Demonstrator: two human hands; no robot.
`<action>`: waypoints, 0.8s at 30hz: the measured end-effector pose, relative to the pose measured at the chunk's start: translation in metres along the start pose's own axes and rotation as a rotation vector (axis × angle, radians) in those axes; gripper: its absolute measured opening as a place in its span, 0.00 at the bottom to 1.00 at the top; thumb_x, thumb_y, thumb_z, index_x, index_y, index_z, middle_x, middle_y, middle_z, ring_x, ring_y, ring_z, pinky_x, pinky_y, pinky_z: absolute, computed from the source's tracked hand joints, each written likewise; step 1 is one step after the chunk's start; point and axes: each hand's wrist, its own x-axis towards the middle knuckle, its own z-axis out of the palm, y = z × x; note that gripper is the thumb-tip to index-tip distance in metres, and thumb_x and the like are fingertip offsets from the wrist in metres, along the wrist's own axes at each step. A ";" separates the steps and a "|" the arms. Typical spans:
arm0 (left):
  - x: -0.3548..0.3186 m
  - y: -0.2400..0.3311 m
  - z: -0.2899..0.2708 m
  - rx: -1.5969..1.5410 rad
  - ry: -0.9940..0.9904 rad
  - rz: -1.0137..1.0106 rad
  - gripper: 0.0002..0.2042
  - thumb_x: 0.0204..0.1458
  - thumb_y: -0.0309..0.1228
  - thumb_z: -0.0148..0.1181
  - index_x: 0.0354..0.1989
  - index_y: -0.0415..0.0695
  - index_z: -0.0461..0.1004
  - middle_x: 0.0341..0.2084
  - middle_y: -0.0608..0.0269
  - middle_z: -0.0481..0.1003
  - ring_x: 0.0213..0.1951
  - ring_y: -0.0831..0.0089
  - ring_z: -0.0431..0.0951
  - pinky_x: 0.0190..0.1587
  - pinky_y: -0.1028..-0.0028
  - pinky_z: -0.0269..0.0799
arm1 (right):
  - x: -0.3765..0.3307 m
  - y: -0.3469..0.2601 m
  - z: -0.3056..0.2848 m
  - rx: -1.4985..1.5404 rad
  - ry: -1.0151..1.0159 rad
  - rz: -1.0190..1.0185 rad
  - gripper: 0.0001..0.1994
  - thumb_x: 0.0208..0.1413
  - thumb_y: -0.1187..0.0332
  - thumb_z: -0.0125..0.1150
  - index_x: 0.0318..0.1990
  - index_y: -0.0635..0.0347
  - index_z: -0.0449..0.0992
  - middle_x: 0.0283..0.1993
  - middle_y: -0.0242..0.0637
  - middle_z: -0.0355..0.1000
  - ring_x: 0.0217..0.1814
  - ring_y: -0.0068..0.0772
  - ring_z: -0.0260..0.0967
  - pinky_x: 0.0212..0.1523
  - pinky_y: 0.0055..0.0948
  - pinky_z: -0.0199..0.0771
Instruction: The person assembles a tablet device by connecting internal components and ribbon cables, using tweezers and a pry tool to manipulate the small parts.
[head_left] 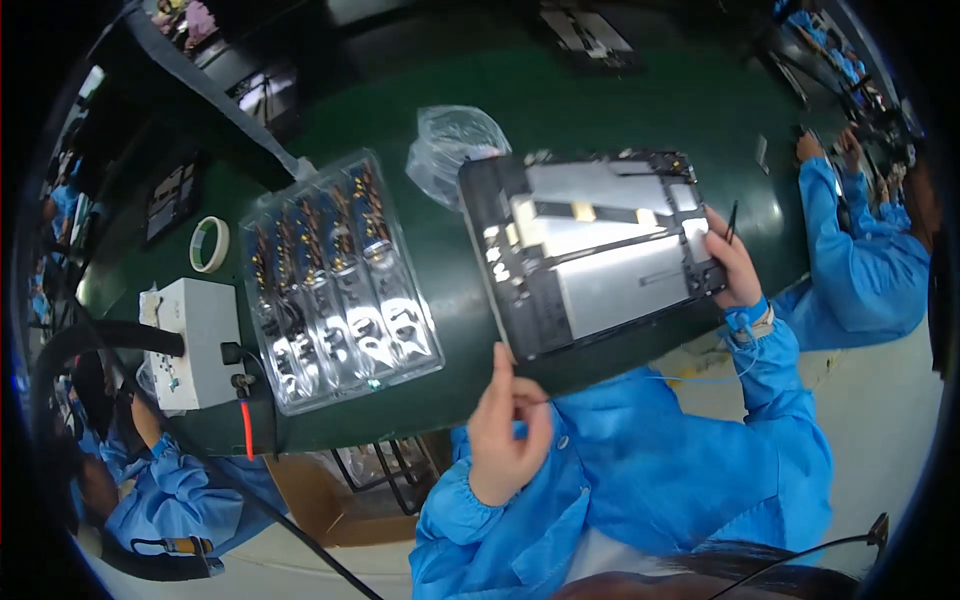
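My right hand (737,262) grips the right edge of an opened tablet (610,290), thumb on top. The tablet is held tilted over the bench, with silver battery plates, black tape strips and small boards showing. A thin dark pointed tool (733,218) sticks up by that hand; its kind is unclear. My left hand (505,430) is just below the tablet's lower left corner, index finger stretched up to it and the other fingers partly bent, nothing held. Whether the fingertip touches is unclear. Left of the tablet lies a clear plastic tray (345,290) of small parts with bundled wires.
A crumpled clear bag (455,150) lies behind the tablet. Further left are a tape roll (209,245) and a white box (198,340) with a black hose. Other opened tablets (590,38) lie across the green bench. Co-workers in blue (860,260) sit on both sides.
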 end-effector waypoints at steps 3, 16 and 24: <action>0.026 0.008 -0.002 0.075 -0.172 0.092 0.32 0.40 0.21 0.58 0.57 0.34 0.56 0.35 0.55 0.71 0.26 0.69 0.70 0.32 0.73 0.70 | 0.050 -0.021 0.020 0.081 -0.019 -0.076 0.19 0.54 0.70 0.51 0.53 0.66 0.62 0.47 0.38 0.69 0.46 0.27 0.69 0.46 0.26 0.70; -0.008 -0.017 0.007 0.251 -0.389 0.152 0.17 0.44 0.25 0.55 0.46 0.42 0.70 0.28 0.60 0.71 0.28 0.65 0.71 0.31 0.71 0.66 | 0.342 0.004 0.142 -0.210 0.007 0.046 0.10 0.45 0.59 0.63 0.29 0.50 0.70 0.20 0.23 0.62 0.12 0.15 0.47 0.13 0.18 0.41; 0.020 0.006 -0.040 0.228 -0.177 0.042 0.13 0.44 0.20 0.53 0.40 0.39 0.72 0.30 0.58 0.74 0.30 0.65 0.74 0.35 0.71 0.70 | 0.364 0.026 0.153 -0.460 0.061 0.003 0.11 0.49 0.57 0.59 0.32 0.54 0.72 0.13 0.22 0.54 0.11 0.16 0.43 0.13 0.19 0.40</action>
